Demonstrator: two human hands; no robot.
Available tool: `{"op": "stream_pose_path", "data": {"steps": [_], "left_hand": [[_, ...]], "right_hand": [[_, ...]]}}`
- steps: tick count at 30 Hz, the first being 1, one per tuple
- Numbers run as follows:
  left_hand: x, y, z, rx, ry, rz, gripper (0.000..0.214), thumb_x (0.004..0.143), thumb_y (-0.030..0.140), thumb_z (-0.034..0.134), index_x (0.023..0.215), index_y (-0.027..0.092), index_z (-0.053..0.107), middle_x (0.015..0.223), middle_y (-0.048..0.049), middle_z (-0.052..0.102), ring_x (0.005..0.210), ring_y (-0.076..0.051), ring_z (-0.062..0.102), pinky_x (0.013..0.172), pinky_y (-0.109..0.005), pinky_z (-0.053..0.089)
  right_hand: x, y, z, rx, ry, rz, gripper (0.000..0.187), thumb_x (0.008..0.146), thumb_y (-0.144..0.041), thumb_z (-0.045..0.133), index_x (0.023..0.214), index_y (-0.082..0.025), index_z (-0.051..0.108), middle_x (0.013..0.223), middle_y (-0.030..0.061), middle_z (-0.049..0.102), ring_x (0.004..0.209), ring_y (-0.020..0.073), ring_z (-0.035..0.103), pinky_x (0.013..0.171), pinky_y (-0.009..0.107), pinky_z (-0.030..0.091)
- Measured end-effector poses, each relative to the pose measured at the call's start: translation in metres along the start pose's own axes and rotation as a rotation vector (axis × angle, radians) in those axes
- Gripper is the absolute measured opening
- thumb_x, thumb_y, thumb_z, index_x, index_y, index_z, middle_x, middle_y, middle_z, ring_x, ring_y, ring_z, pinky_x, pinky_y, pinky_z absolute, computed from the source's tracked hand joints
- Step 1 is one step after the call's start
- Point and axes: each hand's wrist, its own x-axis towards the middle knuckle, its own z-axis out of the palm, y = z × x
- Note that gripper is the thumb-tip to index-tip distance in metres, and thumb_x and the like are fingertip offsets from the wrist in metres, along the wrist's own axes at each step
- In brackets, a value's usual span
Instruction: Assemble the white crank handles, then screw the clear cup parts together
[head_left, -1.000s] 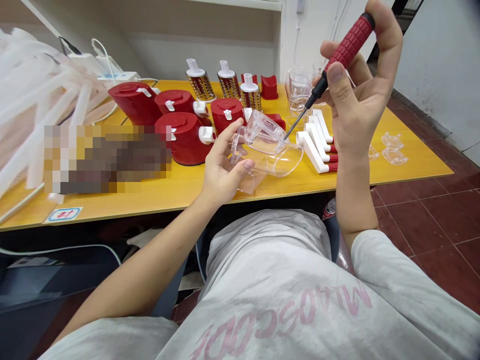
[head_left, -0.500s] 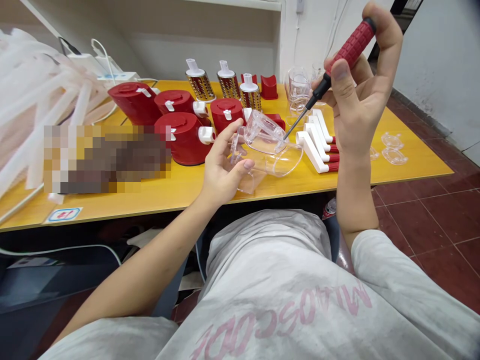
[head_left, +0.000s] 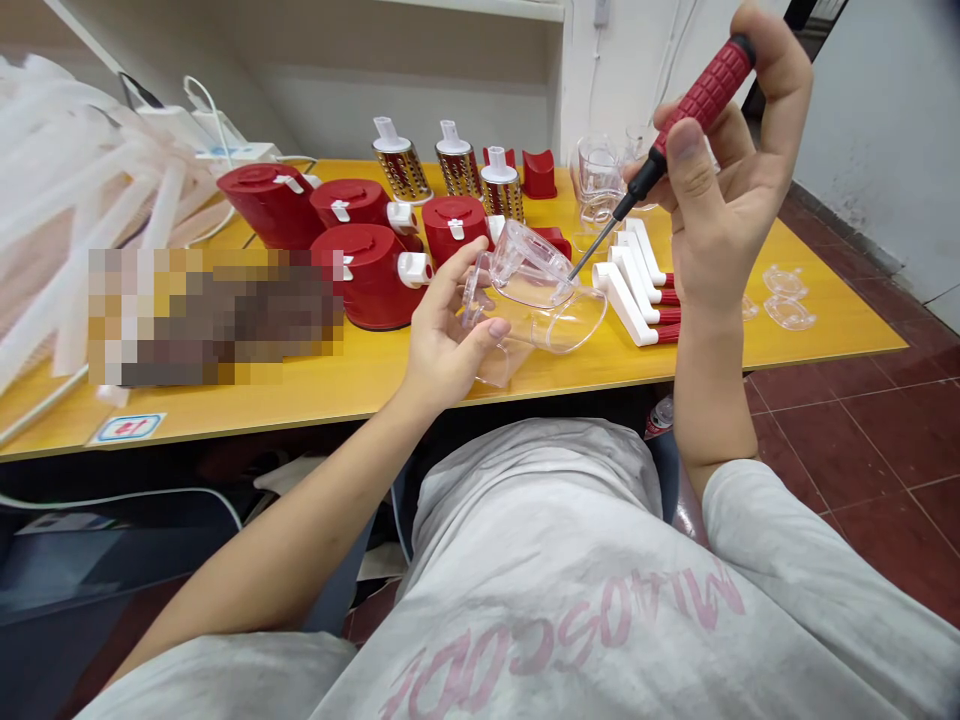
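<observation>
My left hand [head_left: 450, 335] grips a clear plastic housing [head_left: 551, 310] by its left side, above the table's front edge. The housing has a wide round mouth at its right and a raised clear part [head_left: 529, 260] on top. In my right hand [head_left: 716, 190] is a screwdriver [head_left: 701, 95] with a red and black handle, held at a slant. Its thin shaft points down to the left, and the tip is at the right edge of the raised part. Whether the tip sits on a screw is too small to tell.
Red plastic grater bodies [head_left: 367, 280] and metal grating drums [head_left: 405, 165] stand behind on the yellow table [head_left: 375, 385]. White crank handles [head_left: 626, 305] with red grips lie to the right, near small clear pieces [head_left: 789, 310]. Translucent strips [head_left: 82, 170] are heaped at left.
The housing and my left hand stay in place. My right hand and the screwdriver have shifted very slightly to the right.
</observation>
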Motion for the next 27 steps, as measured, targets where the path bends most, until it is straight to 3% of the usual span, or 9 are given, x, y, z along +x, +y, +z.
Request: {"op": "stream_pose_path", "data": {"steps": [4, 10, 16, 19, 23, 27], "left_hand": [[0.001, 0.002, 0.002, 0.016, 0.017, -0.006, 0.092, 0.096, 0.086, 0.076, 0.167, 0.031, 0.058, 0.170, -0.0149, 0.064, 0.165, -0.046, 0.053, 0.140, -0.067, 0.042], [0.000, 0.000, 0.002, 0.008, 0.017, 0.012, 0.091, 0.096, 0.086, 0.076, 0.167, 0.031, 0.059, 0.172, -0.0145, 0.062, 0.165, -0.045, 0.054, 0.140, -0.067, 0.042], [0.000, 0.000, 0.001, 0.009, 0.024, -0.005, 0.092, 0.094, 0.086, 0.078, 0.166, 0.032, 0.060, 0.172, -0.0136, 0.062, 0.166, -0.046, 0.053, 0.140, -0.068, 0.042], [0.000, -0.001, 0.000, 0.010, 0.012, -0.004, 0.094, 0.094, 0.087, 0.077, 0.167, 0.031, 0.059, 0.173, -0.0142, 0.062, 0.165, -0.046, 0.053, 0.140, -0.067, 0.042], [0.000, -0.001, 0.000, -0.002, -0.003, 0.009, 0.096, 0.094, 0.090, 0.075, 0.168, 0.031, 0.058, 0.173, -0.0152, 0.061, 0.164, -0.045, 0.055, 0.139, -0.066, 0.043], [0.000, 0.001, 0.000, 0.006, 0.002, -0.003, 0.095, 0.094, 0.089, 0.074, 0.168, 0.031, 0.058, 0.171, -0.0144, 0.063, 0.164, -0.045, 0.055, 0.139, -0.066, 0.044]], "right_hand": [[-0.001, 0.002, 0.000, 0.091, -0.032, 0.031, 0.046, 0.095, -0.055, 0.078, 0.138, -0.054, 0.066, 0.158, -0.0104, 0.062, 0.132, 0.0257, 0.071, 0.085, 0.037, 0.077], [-0.003, -0.006, 0.005, -0.050, 0.040, 0.017, 0.049, 0.093, -0.057, 0.083, 0.138, -0.053, 0.064, 0.163, -0.0083, 0.059, 0.107, 0.0241, 0.072, 0.086, 0.043, 0.077], [-0.001, -0.003, -0.003, 0.028, -0.034, 0.080, 0.054, 0.090, -0.063, 0.081, 0.139, -0.055, 0.062, 0.166, -0.0125, 0.059, 0.145, 0.0294, 0.066, 0.098, 0.046, 0.076], [0.000, 0.002, -0.002, 0.002, -0.017, 0.047, 0.058, 0.089, -0.061, 0.084, 0.142, -0.053, 0.062, 0.169, -0.0100, 0.058, 0.132, 0.0292, 0.070, 0.095, 0.046, 0.076], [0.000, 0.005, 0.002, 0.040, 0.018, -0.090, 0.050, 0.092, -0.054, 0.085, 0.139, -0.050, 0.069, 0.158, -0.0058, 0.060, 0.104, 0.0218, 0.069, 0.091, 0.042, 0.076], [-0.001, 0.002, 0.001, -0.003, -0.011, 0.017, 0.045, 0.096, -0.054, 0.077, 0.140, -0.055, 0.065, 0.163, -0.0107, 0.059, 0.120, 0.0249, 0.072, 0.093, 0.043, 0.077]]}}
